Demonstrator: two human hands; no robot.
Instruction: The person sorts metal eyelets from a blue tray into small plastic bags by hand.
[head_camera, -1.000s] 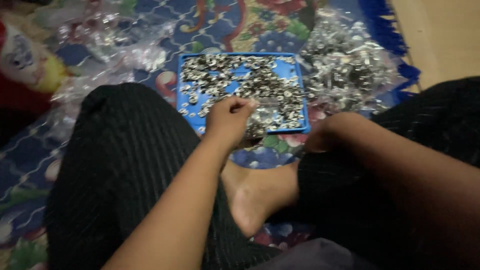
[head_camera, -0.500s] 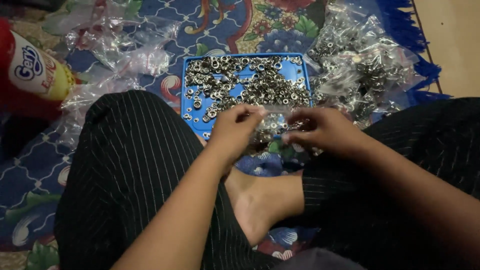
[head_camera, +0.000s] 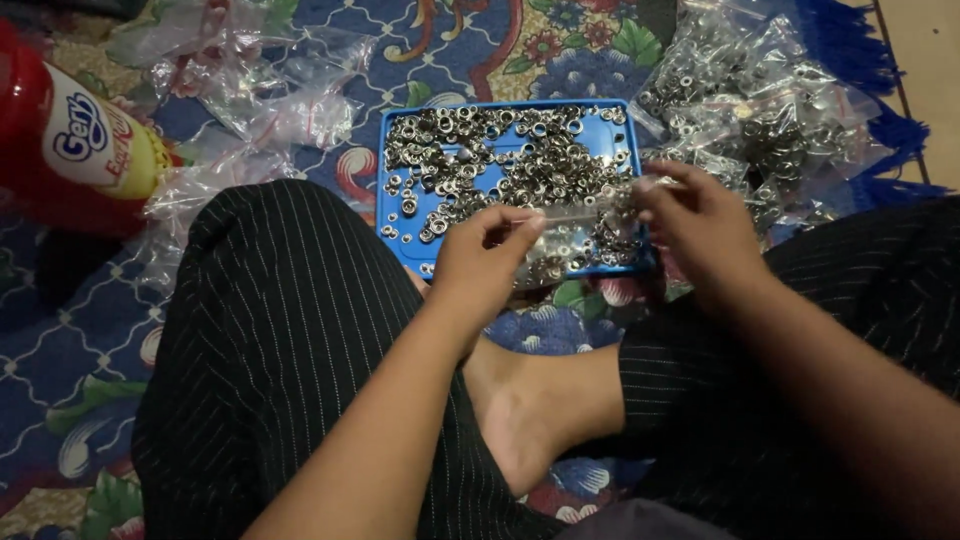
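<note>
While both hands meet over the blue tray (head_camera: 392, 190):
Left hand (head_camera: 480, 262): fingers pinch the small clear bag (head_camera: 580, 235).
Right hand (head_camera: 700, 232): fingers pinch its other edge.
Bag: soft, slippery (probably light); hold by the rim.

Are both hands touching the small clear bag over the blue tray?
Touching: head view shows left hand and right hand pinching the clear bag ends.

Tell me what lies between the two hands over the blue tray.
In the head view, a small clear plastic bag holding metal eyelets stretches between the left hand and the right hand, over the blue tray.
</note>
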